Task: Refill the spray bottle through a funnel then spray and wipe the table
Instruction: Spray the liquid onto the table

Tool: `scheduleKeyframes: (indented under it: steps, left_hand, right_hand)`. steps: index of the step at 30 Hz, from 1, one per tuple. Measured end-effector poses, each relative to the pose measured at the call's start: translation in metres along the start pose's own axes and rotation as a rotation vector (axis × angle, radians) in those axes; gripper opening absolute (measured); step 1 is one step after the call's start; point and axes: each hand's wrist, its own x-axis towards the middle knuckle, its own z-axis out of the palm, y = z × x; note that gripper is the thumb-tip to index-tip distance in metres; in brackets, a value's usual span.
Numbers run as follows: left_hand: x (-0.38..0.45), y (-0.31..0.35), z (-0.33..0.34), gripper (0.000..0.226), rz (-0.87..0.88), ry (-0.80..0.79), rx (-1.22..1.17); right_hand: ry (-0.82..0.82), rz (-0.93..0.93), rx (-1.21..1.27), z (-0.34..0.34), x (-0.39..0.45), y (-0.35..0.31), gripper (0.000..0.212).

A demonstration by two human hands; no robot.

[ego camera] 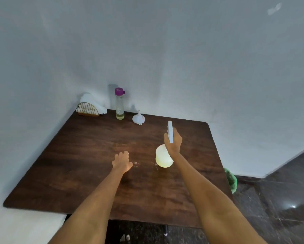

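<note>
Right hand [172, 140] closed around the neck and trigger of the sprayer [163, 156], white head pointing away toward the wall. Pale round body of the sprayer hanging below the wrist, just above or on the bench [73, 182]; contact with the wood not clear. Left hand [122, 162] empty, fingers loosely spread, palm down, low over the middle of the bench; touching or only hovering, cannot tell. Hands apart, sprayer to the right of the left hand. Few small pale specks [135, 164] on the wood between the left hand and the sprayer, and some more beside the base of the sprayer. Lighter, dull patch [123, 145] on the wood just beyond the left fingers.

Further back, near the wall, white funnel [138, 118] lying on the bench with spout up, well apart from both hands. Left of the funnel, tall clear bottle [120, 107] upright, purple cap on, a little yellowish liquid at the bottom. In the far left corner, gold wire holder [88, 109] with white napkins [92, 101] standing in it. Right of the bench, down on the dark floor, something green [232, 180], partly hidden by the bench edge.
</note>
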Motion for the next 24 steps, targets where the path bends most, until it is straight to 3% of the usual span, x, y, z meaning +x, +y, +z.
scheduleKeyframes:
  steps: [10,19,24]
  left_hand:
    - [0.130,0.014,-0.014,0.048,0.007,-0.021,-0.017]
    - [0.230,0.027,-0.022,0.047,0.085,0.119,-0.043]
    - [0.243,0.032,-0.019,0.044,0.117,0.152,-0.059]
  right_hand:
    - [0.024,0.032,0.096,0.069,0.118,0.030,0.004]
    - [0.247,0.133,0.007,0.127,0.237,0.051,0.053]
    - [0.165,0.278,0.010,0.133,0.250,0.051,0.073]
